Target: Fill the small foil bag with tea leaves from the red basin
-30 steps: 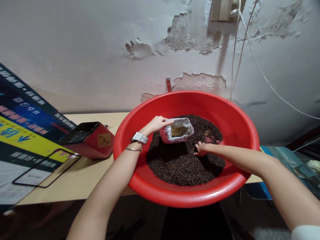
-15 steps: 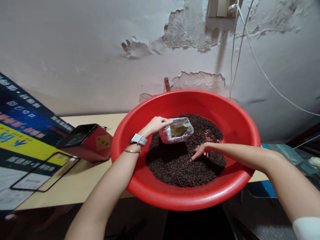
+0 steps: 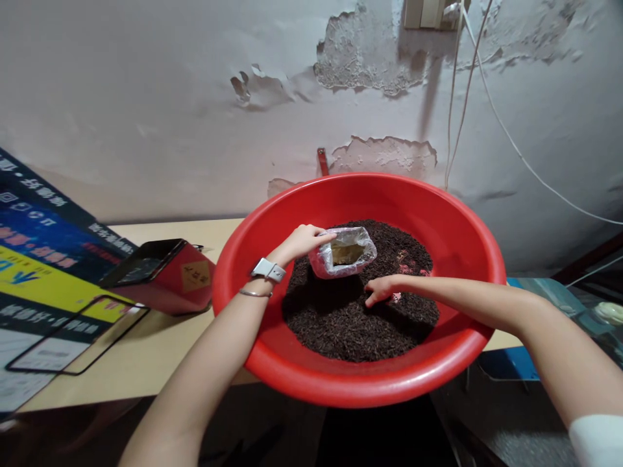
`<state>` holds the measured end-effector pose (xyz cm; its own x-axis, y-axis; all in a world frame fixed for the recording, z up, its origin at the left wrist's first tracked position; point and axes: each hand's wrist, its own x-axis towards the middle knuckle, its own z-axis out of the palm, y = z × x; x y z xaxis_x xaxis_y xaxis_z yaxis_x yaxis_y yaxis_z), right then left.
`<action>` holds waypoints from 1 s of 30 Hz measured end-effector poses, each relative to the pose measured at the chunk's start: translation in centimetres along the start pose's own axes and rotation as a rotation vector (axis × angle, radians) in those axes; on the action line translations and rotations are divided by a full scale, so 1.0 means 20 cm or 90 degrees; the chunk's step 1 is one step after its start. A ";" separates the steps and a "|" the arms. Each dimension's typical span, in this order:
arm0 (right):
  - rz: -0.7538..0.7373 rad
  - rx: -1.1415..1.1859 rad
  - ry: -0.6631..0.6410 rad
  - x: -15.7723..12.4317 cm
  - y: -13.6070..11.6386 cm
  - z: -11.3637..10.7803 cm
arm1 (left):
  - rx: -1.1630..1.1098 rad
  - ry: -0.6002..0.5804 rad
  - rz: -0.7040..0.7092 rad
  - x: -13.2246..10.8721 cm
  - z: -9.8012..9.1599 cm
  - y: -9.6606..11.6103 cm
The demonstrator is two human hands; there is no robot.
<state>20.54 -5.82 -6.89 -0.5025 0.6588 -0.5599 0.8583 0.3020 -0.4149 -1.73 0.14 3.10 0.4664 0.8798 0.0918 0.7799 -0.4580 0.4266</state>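
Head view: my left hand [image 3: 300, 241] pinches the near rim of the small plastic bag [image 3: 343, 253] between thumb and curled fingers, holding it mouth-up over the dark loose tea [image 3: 350, 318] inside the red basin [image 3: 438, 370]. My right hand [image 3: 384, 288] rests on the tea just below the bag, fingers loosely bent and gathered on the leaves, gripping nothing firm. A red tin [image 3: 160, 275] lies on the table [image 3: 146, 350], left of the basin.
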 end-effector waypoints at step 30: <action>-0.084 0.086 0.507 -0.24 -0.22 -0.36 | 0.023 -0.019 0.015 -0.01 0.01 0.04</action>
<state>20.04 -5.33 2.81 -0.3308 0.9308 0.1556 0.7513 0.3595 -0.5535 -1.11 -0.37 3.26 0.4968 0.8647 0.0743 0.7829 -0.4834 0.3915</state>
